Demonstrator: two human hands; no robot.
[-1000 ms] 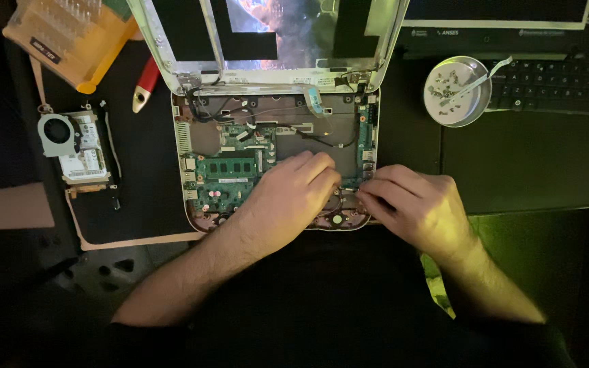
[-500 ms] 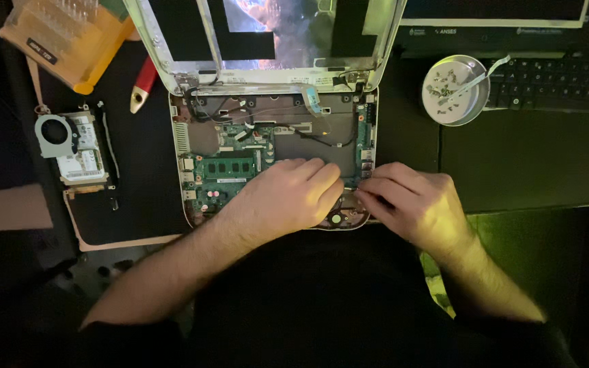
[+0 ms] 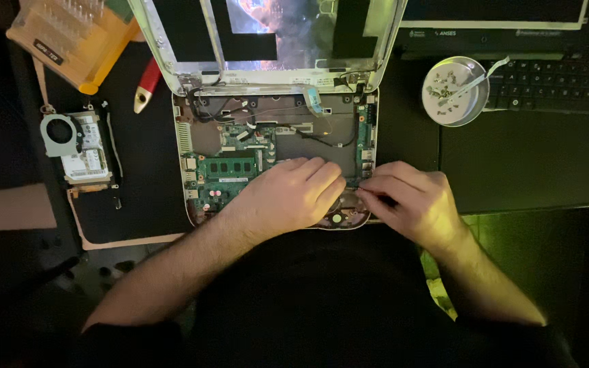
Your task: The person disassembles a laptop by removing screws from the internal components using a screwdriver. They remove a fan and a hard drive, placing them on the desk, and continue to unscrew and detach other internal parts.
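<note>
An opened small laptop (image 3: pixel 192 146) lies in front of me with its bottom case exposed, showing a green circuit board (image 3: pixel 226 174), black cables and a ribbon. My left hand (image 3: pixel 291 194) rests knuckles-up on the near right part of the internals, fingers curled. My right hand (image 3: pixel 414 201) is beside it at the laptop's near right corner, fingertips pinched together over a thin dark object; what it is I cannot make out. The two hands almost touch. The laptop's lid (image 3: pixel 274 34) stands open at the back.
A removed fan and drive part (image 3: pixel 76 146) lies at the left on a dark mat (image 3: pixel 138 197). An orange bit case (image 3: pixel 69 37) and a red-handled tool (image 3: pixel 146 85) sit at the back left. A round metal dish (image 3: pixel 455 92) with several screws stands right, by a black keyboard (image 3: pixel 553 78).
Both hands stay at the laptop's near right corner with only slight finger shifts. The view has drifted a little.
</note>
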